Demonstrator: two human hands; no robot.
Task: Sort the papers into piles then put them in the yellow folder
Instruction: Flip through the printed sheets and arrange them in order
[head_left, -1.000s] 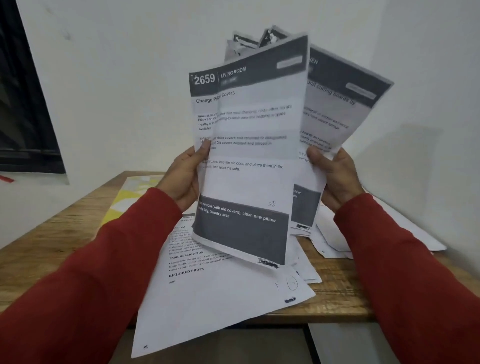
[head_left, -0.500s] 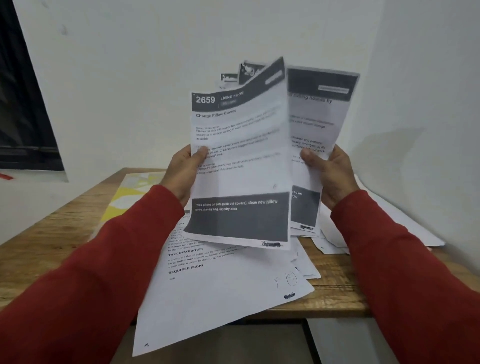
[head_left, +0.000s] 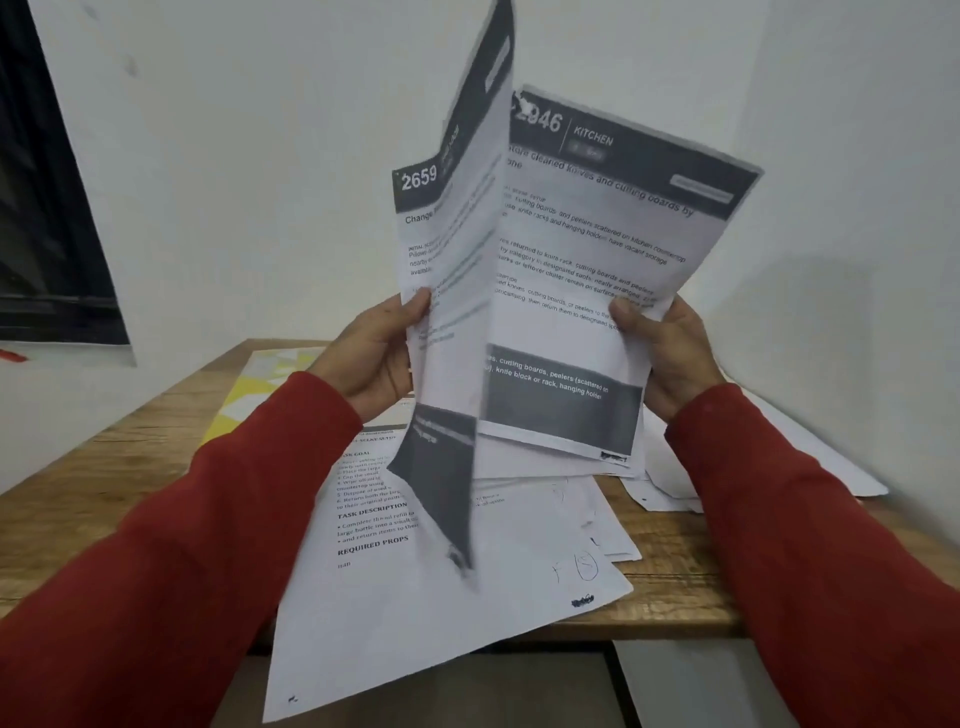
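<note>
My left hand (head_left: 375, 358) pinches the left edge of a printed sheet numbered 2659 (head_left: 451, 270), which has swung edge-on toward me. My right hand (head_left: 667, 358) grips a stack of sheets, its top page headed 2946 Kitchen (head_left: 587, 270), held upright above the table. Both sleeves are red. The yellow folder (head_left: 249, 395) lies flat on the wooden table (head_left: 670, 582) at the back left, partly hidden by my left arm. A white page with "Task Description" text (head_left: 441, 613) lies on the table under my hands and hangs over the front edge.
More loose white sheets (head_left: 670, 483) lie on the table at the right, against the white wall (head_left: 857, 208). A dark window frame (head_left: 47, 208) is at the far left. The table's front edge runs below the papers.
My left hand has peeled the 2659 sheet off the stack and turned it leftward, edge-on, uncovering the Kitchen page in my right hand. The held papers are higher in view.
</note>
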